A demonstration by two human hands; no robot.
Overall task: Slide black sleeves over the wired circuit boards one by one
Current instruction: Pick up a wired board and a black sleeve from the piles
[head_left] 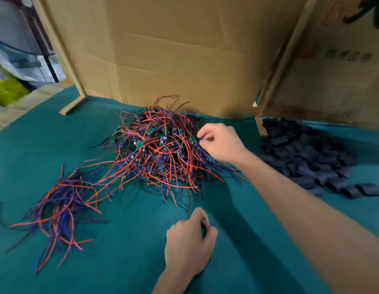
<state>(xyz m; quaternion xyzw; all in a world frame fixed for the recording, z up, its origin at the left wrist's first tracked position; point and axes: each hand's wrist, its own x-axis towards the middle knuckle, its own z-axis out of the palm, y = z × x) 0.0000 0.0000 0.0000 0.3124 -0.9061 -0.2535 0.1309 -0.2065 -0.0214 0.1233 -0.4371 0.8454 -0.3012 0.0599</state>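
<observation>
Reaching into the tangled heap of red-and-blue-wired green circuit boards [156, 149], the right hand [221, 143] pinches wires that may snag and drag neighbouring boards along, while the left hand [189, 242] rests loosely curled on the green cloth table [125, 262], its contents indiscernible.

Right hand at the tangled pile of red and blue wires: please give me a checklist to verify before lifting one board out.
1. Right hand pinches something at the tangled pile of red and blue wired green circuit boards: ok.
2. Only one board is caught: cannot tell, wires are heavily tangled.
3. Left hand, curled on the green felt table, holds a sleeve: cannot tell.
4. Heap of black sleeves lies beside the right forearm: ok.
5. Separate bundle of red and blue wires lies apart at left: ok.
</observation>
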